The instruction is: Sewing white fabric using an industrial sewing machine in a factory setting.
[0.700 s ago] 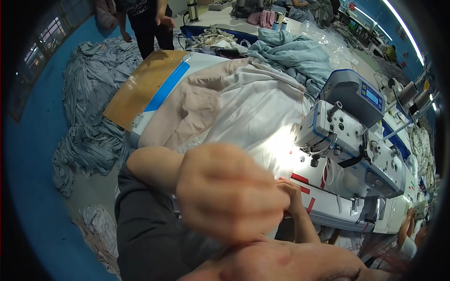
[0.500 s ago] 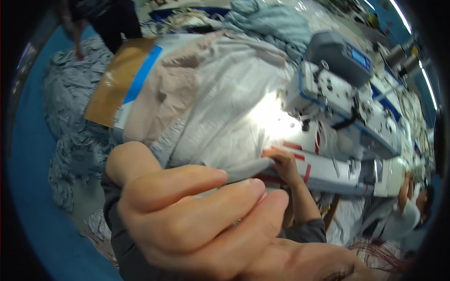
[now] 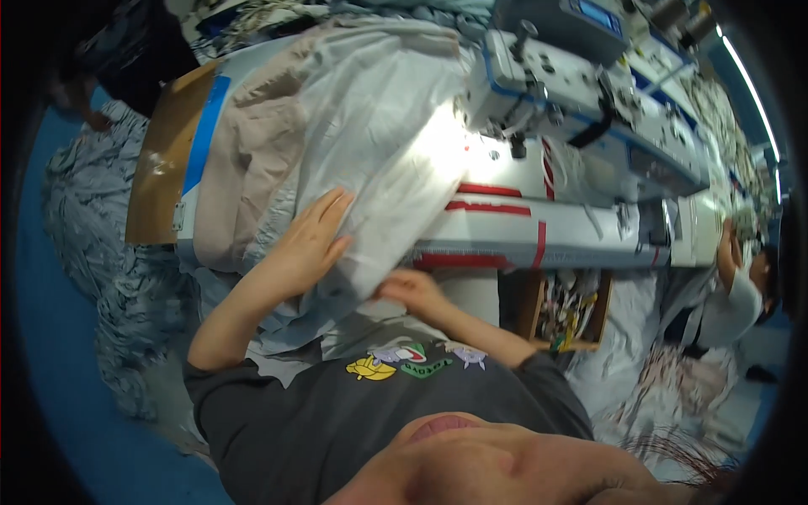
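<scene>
Fabric [image 3: 370, 126] lay under flat, spread left hand [image 3: 311, 240]; right hand [image 3: 412, 290] fingers pinched its 6 o'clock edge—could slide off bench [image 3: 505, 240].

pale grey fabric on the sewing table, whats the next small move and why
Probably slide the pale grey fabric toward the white sewing machine. The left hand lies flat on the cloth, the right hand grips its near edge, and the fabric sits bunched left of the lit needle area.
</scene>
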The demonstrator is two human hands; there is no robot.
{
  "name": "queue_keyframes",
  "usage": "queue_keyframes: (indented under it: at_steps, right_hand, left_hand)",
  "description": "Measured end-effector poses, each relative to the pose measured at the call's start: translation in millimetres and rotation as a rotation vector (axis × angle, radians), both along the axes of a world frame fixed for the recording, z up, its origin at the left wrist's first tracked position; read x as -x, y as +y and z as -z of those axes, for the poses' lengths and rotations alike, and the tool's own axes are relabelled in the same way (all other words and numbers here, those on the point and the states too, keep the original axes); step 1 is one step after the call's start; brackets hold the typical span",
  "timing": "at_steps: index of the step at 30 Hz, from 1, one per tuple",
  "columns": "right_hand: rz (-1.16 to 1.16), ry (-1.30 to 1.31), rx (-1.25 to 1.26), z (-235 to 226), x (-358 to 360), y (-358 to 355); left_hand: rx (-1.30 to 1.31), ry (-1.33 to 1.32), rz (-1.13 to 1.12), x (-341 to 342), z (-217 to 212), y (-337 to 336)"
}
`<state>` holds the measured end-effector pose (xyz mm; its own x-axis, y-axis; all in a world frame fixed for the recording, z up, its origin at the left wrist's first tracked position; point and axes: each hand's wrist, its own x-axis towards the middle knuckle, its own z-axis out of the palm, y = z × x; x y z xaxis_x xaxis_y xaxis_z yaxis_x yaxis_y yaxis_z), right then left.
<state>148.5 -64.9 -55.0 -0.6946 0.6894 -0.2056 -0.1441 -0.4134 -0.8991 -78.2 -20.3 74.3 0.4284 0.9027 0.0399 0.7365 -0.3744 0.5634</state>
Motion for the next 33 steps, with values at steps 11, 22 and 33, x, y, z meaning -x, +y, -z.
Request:
queue_keyframes:
  at_steps: [11,22,33]
  right_hand:
    - [0.123,-0.269,-0.054,39.5,13.6,-12.4]
    - [0.115,-0.002,0.357,53.4,69.1,-12.6]
    - [0.212,-0.027,-0.084,-71.2,-50.9,13.1]
  left_hand:
    - [-0.246,0.213,-0.299,31.0,102.2,12.5]
    - [-0.585,0.134,-0.366,59.0,119.5,125.8]
    - [0.133,0.015,0.007,-33.1,70.0,42.0]
